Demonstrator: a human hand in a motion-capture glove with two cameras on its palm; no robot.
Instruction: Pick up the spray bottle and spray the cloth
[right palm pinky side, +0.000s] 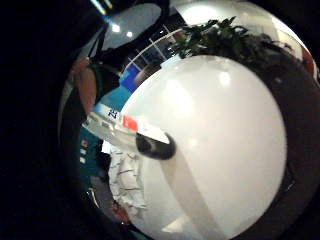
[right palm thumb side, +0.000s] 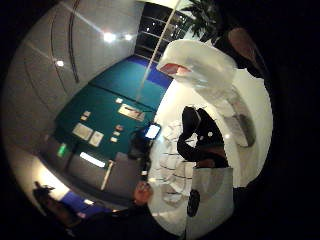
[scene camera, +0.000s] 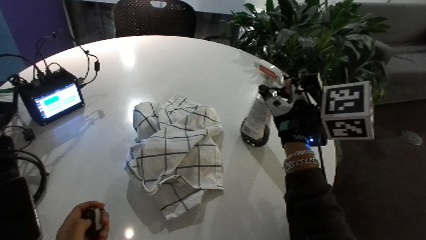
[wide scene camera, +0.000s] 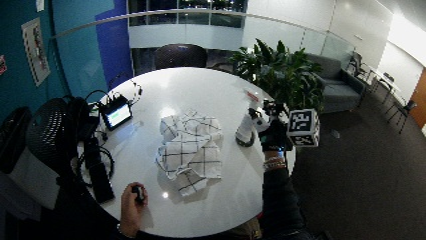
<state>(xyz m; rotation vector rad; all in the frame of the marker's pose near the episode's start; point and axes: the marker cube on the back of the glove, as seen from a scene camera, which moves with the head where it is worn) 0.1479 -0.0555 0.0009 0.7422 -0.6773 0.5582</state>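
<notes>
On white table (scene camera: 166, 65) (round): cloth (scene camera: 176, 150)

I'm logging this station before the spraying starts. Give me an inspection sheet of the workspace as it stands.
Surface: round white table, glossy.
Job's things: spray bottle upright on the table near its edge; checked cloth crumpled beside it.
Clutter: small lit screen device.
Hands: gloved right hand at the bottle, fingers round its neck; bare left hand holds a small dark object.
Cables: black leads around the device.
Surroundings: leafy plant, chair.
</notes>
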